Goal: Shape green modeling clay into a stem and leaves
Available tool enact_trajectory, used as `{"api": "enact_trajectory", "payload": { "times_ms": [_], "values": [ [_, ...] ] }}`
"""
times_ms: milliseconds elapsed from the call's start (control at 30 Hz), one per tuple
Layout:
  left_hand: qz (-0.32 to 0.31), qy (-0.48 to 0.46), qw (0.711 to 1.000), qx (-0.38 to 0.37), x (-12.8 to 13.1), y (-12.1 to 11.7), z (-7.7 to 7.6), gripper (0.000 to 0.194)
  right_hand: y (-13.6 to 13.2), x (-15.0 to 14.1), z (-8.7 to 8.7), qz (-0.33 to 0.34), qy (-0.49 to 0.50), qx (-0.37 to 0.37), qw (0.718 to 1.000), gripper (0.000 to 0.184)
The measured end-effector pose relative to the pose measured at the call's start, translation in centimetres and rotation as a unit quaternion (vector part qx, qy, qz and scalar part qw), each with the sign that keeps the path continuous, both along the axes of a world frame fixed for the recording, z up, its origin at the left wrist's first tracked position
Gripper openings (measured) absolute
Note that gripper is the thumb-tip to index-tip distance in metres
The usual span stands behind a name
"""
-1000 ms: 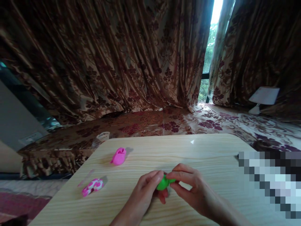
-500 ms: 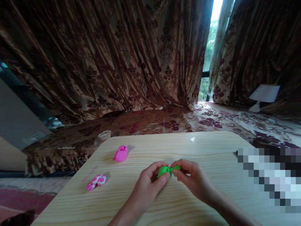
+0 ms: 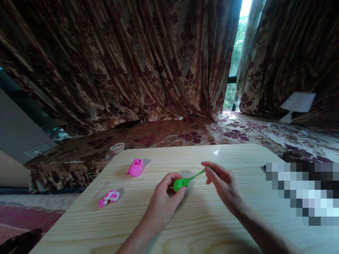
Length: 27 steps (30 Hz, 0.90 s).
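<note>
My left hand is closed around the rounded body of a small green balloon, just above the table. Its neck is stretched into a thin strand running up to the right. At the end of that strand, the thumb and fingers of my right hand pinch it. Whatever fills the balloon, if anything, is hidden. Farther left on the tabletop rests a pink, balloon-like piece with a small tail. Nearer to me lies a white piece with pink spots.
The items lie on a pale wooden table with rounded corners. A thin pinkish strip is near the left edge. Behind the table stand a clear container and a white lamp. A pixelated patch covers the right side.
My right hand has moved right and away from me, stretching the green balloon's neck into a long strand. My left hand, holding the body, has shifted slightly left.
</note>
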<state>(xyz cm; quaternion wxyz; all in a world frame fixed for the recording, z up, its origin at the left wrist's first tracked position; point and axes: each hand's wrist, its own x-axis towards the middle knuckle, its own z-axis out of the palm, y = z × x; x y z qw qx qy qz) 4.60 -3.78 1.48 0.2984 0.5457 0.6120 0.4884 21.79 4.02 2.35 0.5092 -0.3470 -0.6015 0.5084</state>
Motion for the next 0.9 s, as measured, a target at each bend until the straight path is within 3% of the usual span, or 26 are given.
{"api": "enact_trajectory", "payload": {
  "times_ms": [133,300,467,700,767,900],
  "values": [
    [0.039,0.092,0.995,0.008,-0.8,0.3,-0.7,0.033,-0.2,0.3,0.8,-0.005,0.017,0.004,1.0,0.022],
    [0.059,0.258,0.963,0.05,-2.3,0.5,-1.4,0.026,-0.2,0.6,0.5,0.003,0.08,0.037,0.996,0.024],
    [0.054,0.324,0.943,0.051,-3.3,0.6,-1.7,0.03,0.1,0.8,0.4,-0.027,0.127,0.037,0.991,0.021],
    [0.059,0.304,0.949,0.057,-3.8,0.8,-1.5,0.031,1.7,2.2,1.9,-0.084,0.193,0.07,0.975,0.015],
    [0.072,0.272,0.957,0.066,-3.8,1.2,-1.4,0.032,1.6,2.1,1.9,-0.062,0.175,0.062,0.981,0.015],
    [0.072,0.152,0.983,0.07,-3.0,2.4,-0.3,0.032,0.6,0.8,1.3,0.045,0.076,0.004,0.996,0.014]
  ]
}}
